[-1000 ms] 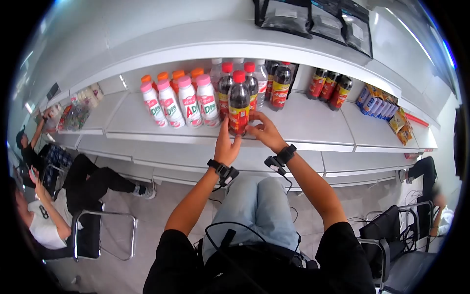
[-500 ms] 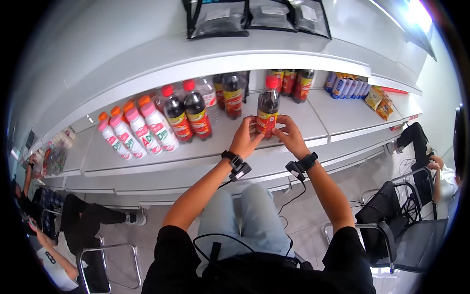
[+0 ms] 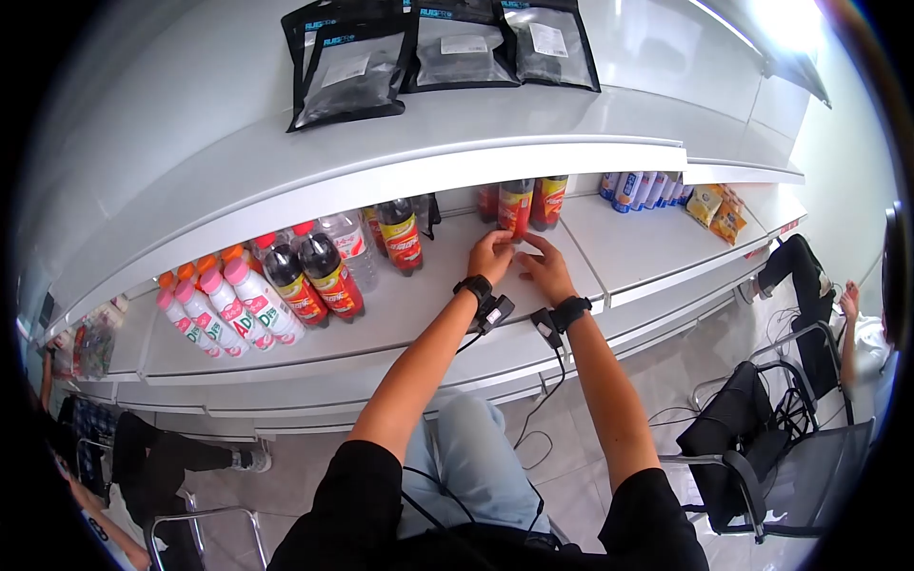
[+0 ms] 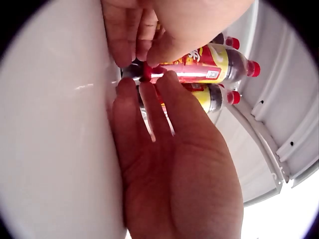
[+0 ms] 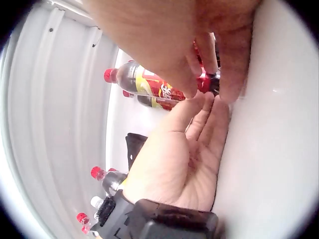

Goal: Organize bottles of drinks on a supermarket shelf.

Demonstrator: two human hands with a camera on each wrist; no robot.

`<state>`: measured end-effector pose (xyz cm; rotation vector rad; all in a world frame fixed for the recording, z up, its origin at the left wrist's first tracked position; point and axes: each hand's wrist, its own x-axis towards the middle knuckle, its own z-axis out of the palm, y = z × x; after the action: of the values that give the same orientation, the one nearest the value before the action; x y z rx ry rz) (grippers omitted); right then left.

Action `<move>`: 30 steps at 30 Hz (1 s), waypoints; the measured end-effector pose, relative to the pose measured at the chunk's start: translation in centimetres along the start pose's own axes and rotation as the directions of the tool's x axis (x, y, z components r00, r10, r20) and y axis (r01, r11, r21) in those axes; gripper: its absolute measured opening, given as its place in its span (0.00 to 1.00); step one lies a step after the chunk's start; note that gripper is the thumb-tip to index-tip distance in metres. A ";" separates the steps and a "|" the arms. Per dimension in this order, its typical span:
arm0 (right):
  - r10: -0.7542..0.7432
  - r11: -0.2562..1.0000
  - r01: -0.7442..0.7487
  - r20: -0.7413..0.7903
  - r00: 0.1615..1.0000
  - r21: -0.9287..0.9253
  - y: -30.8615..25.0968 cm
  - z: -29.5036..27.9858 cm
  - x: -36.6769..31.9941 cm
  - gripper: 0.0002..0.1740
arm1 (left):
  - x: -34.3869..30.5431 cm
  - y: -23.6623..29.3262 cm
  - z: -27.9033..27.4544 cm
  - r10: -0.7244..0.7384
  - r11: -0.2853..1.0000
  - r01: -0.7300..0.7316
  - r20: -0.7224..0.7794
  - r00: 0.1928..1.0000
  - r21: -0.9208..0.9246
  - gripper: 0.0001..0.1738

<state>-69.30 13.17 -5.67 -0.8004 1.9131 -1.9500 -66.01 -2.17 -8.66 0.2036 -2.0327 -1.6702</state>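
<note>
A cola bottle (image 3: 515, 207) with a red and yellow label stands upright on the shelf, before other cola bottles (image 3: 549, 202). In the head view the upper shelf hides its cap, but the right wrist view shows the red cap of the bottle (image 5: 144, 82). My left hand (image 3: 490, 257) has its fingertips at the bottle's base. From the other side my right hand (image 3: 549, 273) reaches to the same low spot, fingers mostly straight. The left wrist view shows the right hand (image 4: 172, 164) palm-on, its fingertips close to those of the left hand (image 4: 199, 22).
Leftward on this shelf (image 3: 438, 309) stand more cola bottles (image 3: 328, 276), a water bottle (image 3: 350, 249) and pink-capped white bottles (image 3: 249, 295). Blue cans (image 3: 640, 190) and snack packets (image 3: 716, 211) lie to the right. The upper shelf's edge (image 3: 447, 169) overhangs the bottles. Black pouches (image 3: 357, 76) rest above.
Held between both hands, the cola bottle has travelled right along the shelf and then back toward the bottles at the rear. The fingers have loosened to its base. The head view has turned too.
</note>
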 end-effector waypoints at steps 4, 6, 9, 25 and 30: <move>0.056 0.994 -0.052 0.036 0.998 -0.094 -0.3 0.0 0.8 0.30 | 1.0 -1.2 0.5 0.088 0.986 -0.088 0.004 0.996 0.143 0.23; 0.037 0.994 -0.036 0.009 0.999 -0.108 -0.3 0.4 1.2 0.30 | 1.3 -1.1 0.2 0.094 0.986 -0.094 0.012 0.996 0.138 0.23; 0.050 0.983 -0.054 -0.023 0.998 -0.175 -0.3 0.4 1.2 0.28 | 0.5 0.8 -0.3 0.016 0.995 -0.021 0.054 0.998 0.101 0.24; -0.045 0.995 0.056 0.121 0.992 -0.088 -0.4 6.4 -0.3 0.23 | -13.3 3.3 -10.4 0.265 0.954 -0.241 -0.126 0.956 0.181 0.40; -0.004 1.000 0.007 0.167 0.986 -0.023 -0.9 15.1 -0.8 0.36 | -12.2 1.6 -13.8 0.325 0.912 -0.221 -0.279 0.904 0.344 0.46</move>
<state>-59.89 1.30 -5.56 -0.9450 1.8399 -1.8044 -48.76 -8.84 -8.83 0.2665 -1.9424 -1.0631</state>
